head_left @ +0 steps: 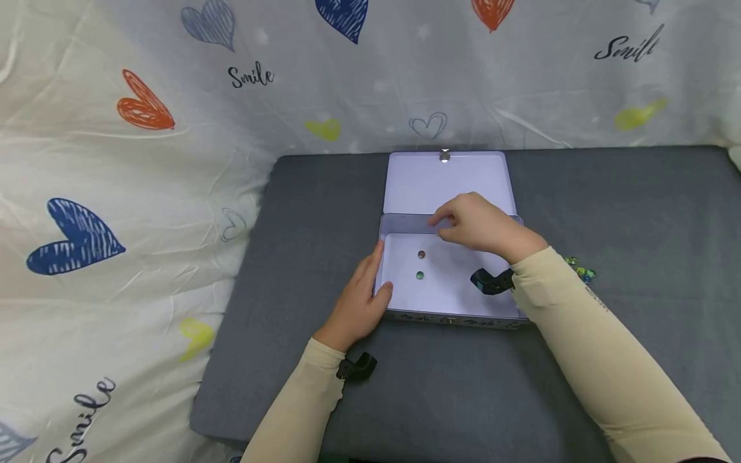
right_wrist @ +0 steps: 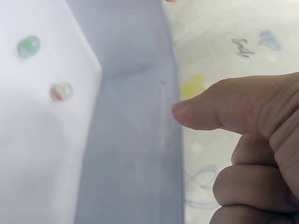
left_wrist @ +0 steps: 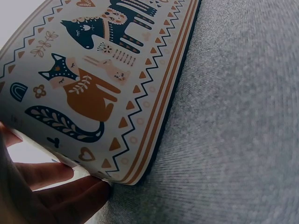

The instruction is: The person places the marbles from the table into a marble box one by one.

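Your straight-fingered left grip [head_left: 356,302] touches one open box [head_left: 417,316] showing two marbles [head_left: 420,275], right grip [head_left: 480,225] parted above, one half-hidden glassy cluster [head_left: 586,274] nearby, grey counter [head_left: 301,270] beneath, heart-printed cloth [head_left: 382,71] behind.

Box [head_left: 428,317] on worktop [head_left: 463,386], lid [head_left: 451,186] folded back behind it
Two marbles [head_left: 421,254] in box, left of centre, one behind the other; marble cluster [head_left: 586,274] on worktop, right of box

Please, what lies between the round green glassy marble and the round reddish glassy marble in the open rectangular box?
Only bare white box floor separates the green marble from the reddish marble; the head and right wrist views show this.
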Demonstrator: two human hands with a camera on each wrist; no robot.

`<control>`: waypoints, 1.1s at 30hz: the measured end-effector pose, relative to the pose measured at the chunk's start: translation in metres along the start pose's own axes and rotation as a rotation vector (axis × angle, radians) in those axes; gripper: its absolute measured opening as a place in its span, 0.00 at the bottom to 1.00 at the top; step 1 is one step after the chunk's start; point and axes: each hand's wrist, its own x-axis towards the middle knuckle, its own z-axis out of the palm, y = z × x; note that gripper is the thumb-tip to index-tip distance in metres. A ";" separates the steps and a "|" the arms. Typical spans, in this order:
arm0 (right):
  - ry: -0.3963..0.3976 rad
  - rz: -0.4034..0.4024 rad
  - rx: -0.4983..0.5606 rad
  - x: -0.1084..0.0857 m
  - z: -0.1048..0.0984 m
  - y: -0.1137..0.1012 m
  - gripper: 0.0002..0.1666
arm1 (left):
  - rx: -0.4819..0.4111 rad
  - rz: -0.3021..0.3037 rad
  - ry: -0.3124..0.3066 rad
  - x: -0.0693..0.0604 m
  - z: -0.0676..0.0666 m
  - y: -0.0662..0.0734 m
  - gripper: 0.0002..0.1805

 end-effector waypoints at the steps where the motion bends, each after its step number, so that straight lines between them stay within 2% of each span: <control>1: 0.009 0.004 0.000 -0.002 -0.003 0.001 0.15 | 0.000 -0.001 0.001 0.000 0.000 0.000 0.41; 8: 0.054 0.047 -0.027 -0.017 -0.017 0.009 0.15 | -0.001 -0.003 0.002 0.002 -0.002 0.003 0.41; 20: 0.087 0.097 -0.070 -0.044 -0.023 0.022 0.15 | 0.001 -0.002 -0.003 0.001 0.001 -0.002 0.41; 33: 0.134 0.161 -0.048 -0.067 -0.028 0.041 0.15 | -0.010 -0.013 -0.002 -0.001 0.001 -0.002 0.41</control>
